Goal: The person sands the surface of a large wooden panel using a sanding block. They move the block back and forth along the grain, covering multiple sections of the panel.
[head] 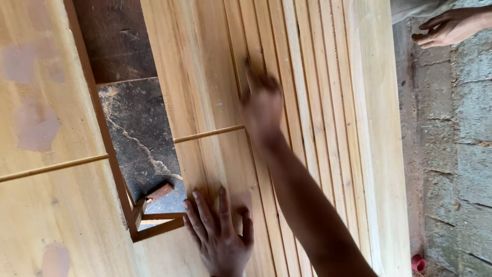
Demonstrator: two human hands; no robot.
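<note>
Your left hand (221, 233) lies flat, fingers spread, on the near planks (307, 77). Right hand (262, 102) is blurred farther up, grip unclear, probably on the thin strip (207, 134) running left-right.

The left hand (221, 237) lies flat, palm down, fingers spread and pointing away from the body, thumb out to the right. The right arm stretches forward from the lower right, bare forearm straight, wrist slightly bent. The right hand (262, 102) is blurred, palm down, fingers reaching ahead; its grip cannot be made out.
</note>
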